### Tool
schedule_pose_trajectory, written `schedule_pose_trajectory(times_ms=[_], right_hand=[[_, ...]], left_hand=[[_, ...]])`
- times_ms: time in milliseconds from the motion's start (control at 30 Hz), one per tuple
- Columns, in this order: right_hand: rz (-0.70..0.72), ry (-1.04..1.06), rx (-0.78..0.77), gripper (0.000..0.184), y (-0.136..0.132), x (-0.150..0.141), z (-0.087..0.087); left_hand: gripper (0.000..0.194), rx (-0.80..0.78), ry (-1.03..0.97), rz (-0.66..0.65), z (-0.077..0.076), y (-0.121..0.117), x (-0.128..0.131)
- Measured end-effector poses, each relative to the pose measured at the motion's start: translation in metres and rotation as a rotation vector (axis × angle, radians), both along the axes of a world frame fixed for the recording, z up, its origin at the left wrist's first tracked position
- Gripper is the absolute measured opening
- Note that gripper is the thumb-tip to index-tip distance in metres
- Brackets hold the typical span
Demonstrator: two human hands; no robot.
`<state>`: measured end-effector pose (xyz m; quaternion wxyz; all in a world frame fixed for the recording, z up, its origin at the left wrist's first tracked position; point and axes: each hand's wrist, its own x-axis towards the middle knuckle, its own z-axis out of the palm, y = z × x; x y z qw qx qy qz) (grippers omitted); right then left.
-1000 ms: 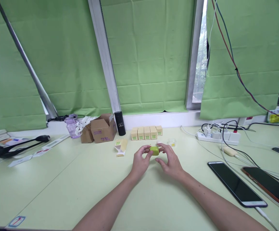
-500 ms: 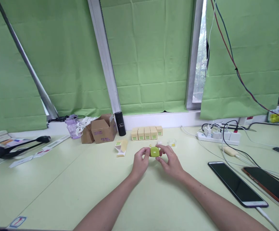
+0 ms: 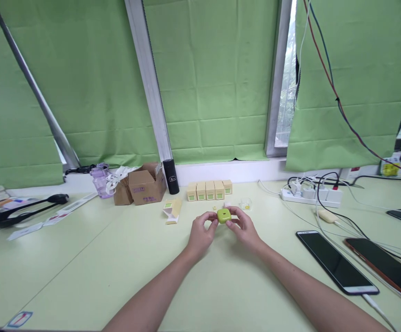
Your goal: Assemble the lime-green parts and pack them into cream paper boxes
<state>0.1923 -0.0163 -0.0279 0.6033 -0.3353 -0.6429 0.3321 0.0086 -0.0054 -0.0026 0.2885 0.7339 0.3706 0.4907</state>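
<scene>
A small green rounded case [image 3: 224, 215] is pinched between both my hands just above the pale green table [image 3: 83, 258]. My left hand [image 3: 201, 232] grips its left side with fingertips closed on it. My right hand [image 3: 244, 228] holds its right side, thumb and fingers curled round it. Behind the hands stands a row of several small cream boxes with green squares [image 3: 209, 190]. An opened cream box [image 3: 172, 210] lies to the left of my hands. A tiny clear lid with a yellow bit [image 3: 245, 204] rests just beyond my right hand.
Two brown cardboard boxes [image 3: 141, 188], a black cylinder [image 3: 170, 176] and a purple bottle [image 3: 98, 181] stand at the back left. A white power strip [image 3: 313, 195] with cables sits at the right. Two phones [image 3: 335, 262] lie on the right. Green blinds cover the window behind.
The green case has turned in my fingers so its flat face with a pale mark points up. Both hands have drawn slightly closer round it.
</scene>
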Motion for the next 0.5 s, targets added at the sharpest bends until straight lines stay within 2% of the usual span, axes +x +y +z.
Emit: schedule_pose_trajectory(times_ms=[100,233,400,500], right_hand=[[0.063,0.09,-0.081,0.046,0.001,0.001,0.001],[0.106,0.163,-0.178,0.054,0.002,0.001,0.001],[0.111,0.159,-0.221,0.056,0.002,-0.004,-0.003],[0.091,0.12,-0.216,0.057,0.004,-0.007,-0.007]], left_hand=[[0.014,0.038,0.059,0.052,-0.002,0.001,-0.001],[0.033,0.079,0.074,0.093,-0.005,-0.001,-0.001],[0.052,0.134,0.138,0.008,-0.005,-0.007,-0.001],[0.053,0.17,0.204,-0.07,-0.003,-0.009,0.0]])
